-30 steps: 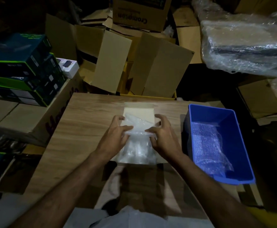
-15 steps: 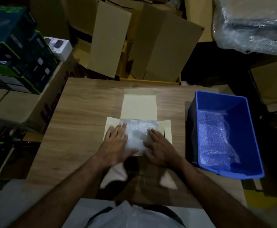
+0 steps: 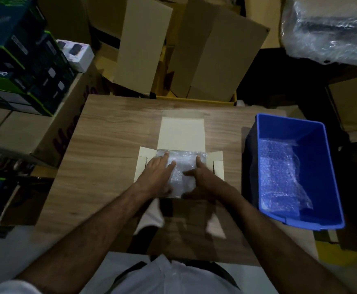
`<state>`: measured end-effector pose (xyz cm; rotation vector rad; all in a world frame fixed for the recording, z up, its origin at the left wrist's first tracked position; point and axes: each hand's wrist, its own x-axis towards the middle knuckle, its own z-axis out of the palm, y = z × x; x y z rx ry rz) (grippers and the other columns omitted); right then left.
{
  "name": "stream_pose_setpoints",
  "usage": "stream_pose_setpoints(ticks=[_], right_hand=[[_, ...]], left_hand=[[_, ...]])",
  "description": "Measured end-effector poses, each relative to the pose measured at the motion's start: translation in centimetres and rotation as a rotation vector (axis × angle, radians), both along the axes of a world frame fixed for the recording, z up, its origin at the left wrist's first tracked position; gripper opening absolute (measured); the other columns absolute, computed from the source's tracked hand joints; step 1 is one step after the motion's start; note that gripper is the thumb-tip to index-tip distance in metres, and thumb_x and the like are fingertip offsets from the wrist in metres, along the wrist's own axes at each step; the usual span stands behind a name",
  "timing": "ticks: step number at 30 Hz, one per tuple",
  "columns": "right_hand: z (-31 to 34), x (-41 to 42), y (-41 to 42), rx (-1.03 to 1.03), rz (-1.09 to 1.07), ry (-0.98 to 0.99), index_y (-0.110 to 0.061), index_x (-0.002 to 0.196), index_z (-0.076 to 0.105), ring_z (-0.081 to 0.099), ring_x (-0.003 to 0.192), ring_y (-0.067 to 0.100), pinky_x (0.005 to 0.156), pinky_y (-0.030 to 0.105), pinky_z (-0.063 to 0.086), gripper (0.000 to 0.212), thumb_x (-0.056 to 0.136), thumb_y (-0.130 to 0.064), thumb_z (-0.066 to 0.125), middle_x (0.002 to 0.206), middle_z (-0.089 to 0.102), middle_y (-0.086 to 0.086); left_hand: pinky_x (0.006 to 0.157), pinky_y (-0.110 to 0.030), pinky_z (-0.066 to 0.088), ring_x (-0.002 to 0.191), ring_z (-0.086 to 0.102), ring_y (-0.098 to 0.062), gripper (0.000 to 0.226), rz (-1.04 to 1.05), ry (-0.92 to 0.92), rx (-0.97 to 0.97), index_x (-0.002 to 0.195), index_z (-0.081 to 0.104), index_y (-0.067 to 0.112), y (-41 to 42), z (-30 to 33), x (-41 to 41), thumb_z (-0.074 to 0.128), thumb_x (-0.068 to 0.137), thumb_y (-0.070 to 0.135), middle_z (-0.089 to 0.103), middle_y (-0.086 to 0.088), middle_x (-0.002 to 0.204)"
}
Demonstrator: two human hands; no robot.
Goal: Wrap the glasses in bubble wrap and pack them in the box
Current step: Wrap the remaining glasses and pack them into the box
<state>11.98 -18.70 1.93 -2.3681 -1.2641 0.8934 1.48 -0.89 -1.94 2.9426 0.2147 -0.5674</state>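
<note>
Fingers of left hand spread flat, pressing down on bubble-wrapped bundle; right hand likewise flat, fingers splayed on bundle's right side, nothing gripped. Bundle sits inside open pale box, between both palms, lid flap lying far side. Wood-grain table underneath. Blue bin at right, holding more bubble wrap. Dim storeroom: cardboard cartons far, stacked product boxes left.

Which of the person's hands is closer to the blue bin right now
The right hand is nearer. It rests on the bubble-wrapped bundle in the open box, on the side toward the blue bin. The left hand presses the bundle's far side, farther from the bin.
</note>
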Motion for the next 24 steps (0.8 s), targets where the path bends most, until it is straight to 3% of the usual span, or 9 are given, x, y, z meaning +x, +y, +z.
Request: stream_pose_setpoints(ticks=[4, 7, 11, 14, 16, 18, 19, 21, 24], right_hand=[[-0.6, 1.2, -0.1, 0.047, 0.023, -0.027, -0.003, 0.115, 0.074, 0.029, 0.148, 0.032, 0.109, 0.01, 0.01, 0.04, 0.105, -0.035, 0.052, 0.136, 0.063, 0.018], [-1.6, 0.9, 0.0, 0.012, -0.022, -0.216, -0.007, 0.118, 0.071, 0.036, 0.147, 0.029, 0.112, 0.033, 0.039, 0.036, 0.096, -0.035, 0.067, 0.156, 0.042, 0.018], [-3.5, 0.0, -0.2, -0.016, -0.024, -0.277, -0.01, 0.139, 0.056, 0.04, 0.14, 0.03, 0.098, 0.045, 0.054, 0.076, 0.073, -0.028, 0.088, 0.158, 0.035, 0.012], [-4.2, -0.4, 0.0, 0.002, 0.006, -0.364, 0.0, 0.132, 0.06, 0.039, 0.143, 0.037, 0.091, 0.046, 0.059, 0.066, 0.074, -0.018, 0.087, 0.159, 0.03, 0.024], [-3.4, -0.4, 0.0, 0.059, 0.063, -0.339, 0.007, 0.111, 0.069, 0.045, 0.137, 0.048, 0.082, 0.048, 0.062, 0.047, 0.07, -0.007, 0.089, 0.151, 0.036, 0.038], [-2.7, -0.1, 0.0, 0.012, 0.147, -0.285, 0.004, 0.098, 0.074, 0.029, 0.148, 0.046, 0.096, 0.046, 0.057, 0.023, 0.082, -0.011, 0.077, 0.155, 0.028, 0.039], [-2.7, 0.3, -0.1, -0.005, 0.175, -0.279, 0.003, 0.097, 0.075, 0.019, 0.153, 0.04, 0.105, 0.043, 0.05, 0.026, 0.09, -0.021, 0.066, 0.156, 0.029, 0.036], [-2.9, 0.8, -0.2, 0.027, 0.108, -0.244, 0.006, 0.099, 0.075, 0.021, 0.153, 0.035, 0.118, 0.041, 0.036, 0.053, 0.099, -0.04, 0.048, 0.146, 0.045, 0.035], [-2.5, 1.1, -0.1, 0.02, 0.0, -0.287, -0.003, 0.132, 0.063, 0.029, 0.15, 0.028, 0.119, 0.037, 0.035, 0.062, 0.098, -0.054, 0.054, 0.162, 0.028, 0.021]], left_hand=[[0.123, -0.049, 0.016, 0.148, 0.023, -0.038, 0.1, -0.031, -0.041, 0.016, 0.155, 0.029, 0.017, 0.7, -0.2, -0.1, 0.074, 0.073, 0.054, 0.018, -0.023, 0.163], [0.124, -0.05, 0.013, 0.149, 0.023, -0.036, 0.098, -0.027, -0.052, 0.008, 0.153, 0.032, 0.019, 0.8, -0.3, -0.2, 0.073, 0.073, 0.056, 0.022, -0.021, 0.162], [0.124, -0.05, 0.013, 0.149, 0.022, -0.036, 0.101, -0.02, -0.078, -0.021, 0.153, 0.032, 0.019, 0.9, -0.2, -0.3, 0.077, 0.071, 0.058, 0.021, -0.021, 0.162], [0.123, -0.053, 0.017, 0.149, 0.021, -0.038, 0.103, -0.048, -0.123, -0.009, 0.149, 0.038, 0.018, 1.1, 0.0, -0.5, 0.08, 0.065, 0.061, 0.023, -0.024, 0.16], [0.124, -0.053, 0.014, 0.15, 0.019, -0.038, 0.101, -0.056, -0.13, -0.005, 0.148, 0.039, 0.019, 1.2, 0.1, -0.7, 0.079, 0.066, 0.062, 0.021, -0.024, 0.161], [0.124, -0.053, 0.011, 0.15, 0.016, -0.039, 0.1, -0.058, -0.121, 0.006, 0.149, 0.039, 0.02, 1.4, 0.1, -0.9, 0.077, 0.067, 0.063, 0.019, -0.025, 0.161], [0.124, -0.053, 0.011, 0.15, 0.017, -0.04, 0.1, -0.064, -0.119, 0.016, 0.149, 0.039, 0.019, 1.5, 0.0, -1.0, 0.076, 0.067, 0.064, 0.021, -0.026, 0.161], [0.123, -0.055, 0.012, 0.148, 0.021, -0.042, 0.101, -0.076, -0.116, 0.02, 0.148, 0.043, 0.018, 1.7, -0.2, -1.1, 0.073, 0.064, 0.068, 0.026, -0.028, 0.158], [0.123, -0.056, 0.013, 0.147, 0.024, -0.042, 0.102, -0.076, -0.115, 0.016, 0.146, 0.044, 0.019, 1.9, -0.3, -1.1, 0.069, 0.063, 0.071, 0.029, -0.027, 0.157]])
